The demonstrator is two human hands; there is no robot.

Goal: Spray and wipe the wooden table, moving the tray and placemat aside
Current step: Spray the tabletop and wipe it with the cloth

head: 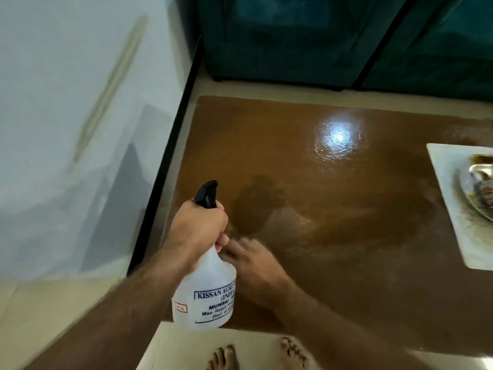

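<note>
Fingers (222, 237) of the left hand (198, 231) curl around the neck of the spray bottle (206, 292), gripping it just below the black nozzle (206, 194); the bottle hangs over the near left corner of the wooden table (320, 209). Right hand (253, 268) lies just beside the bottle, low over the tabletop, fingers extended and blurred, holding nothing visible. Bare feet (222, 357) stand on the floor at the near edge. Farther right, a white tray (448, 198) rests on the table, carrying a metallic object (480, 188). A bright glare (338, 136) marks the far tabletop.
</note>
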